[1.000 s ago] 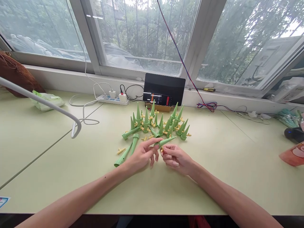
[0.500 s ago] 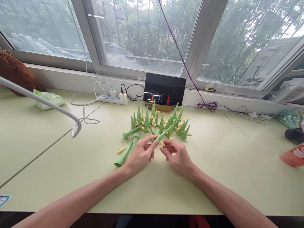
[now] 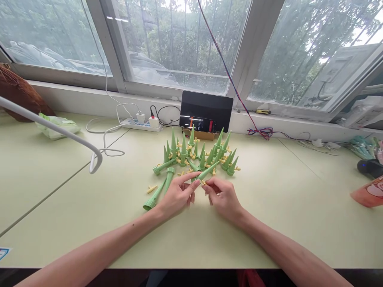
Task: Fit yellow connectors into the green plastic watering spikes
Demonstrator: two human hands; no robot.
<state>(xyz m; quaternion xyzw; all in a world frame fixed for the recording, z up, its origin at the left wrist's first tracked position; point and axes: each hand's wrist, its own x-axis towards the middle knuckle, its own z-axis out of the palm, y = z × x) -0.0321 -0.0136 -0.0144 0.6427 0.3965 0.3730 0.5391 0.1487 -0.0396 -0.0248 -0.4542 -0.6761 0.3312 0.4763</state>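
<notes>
My left hand [image 3: 179,191] is closed round a green plant watering spike [image 3: 207,171], whose tip points up and to the right. The fingers of my right hand [image 3: 223,195] pinch a small yellow valve [image 3: 204,183] close against the side of that spike. Whether the valve sits in the spike's hole I cannot tell. Just beyond both hands stand several upright green spikes [image 3: 183,149] with yellow valves on their sides. Beside my left hand lie loose spikes [image 3: 154,197] and a single yellow valve [image 3: 152,189].
Behind the spikes a black tablet [image 3: 206,111] leans on a cardboard stand. A power strip [image 3: 142,124] with plugs and cables is at the back left. A white curved bar [image 3: 54,125] crosses the left side. An orange container [image 3: 368,194] is at the right edge.
The right fingers have turned the yellow valve and closed more tightly on it at the spike. The held spike has tilted slightly lower; the left hand has hardly moved.
</notes>
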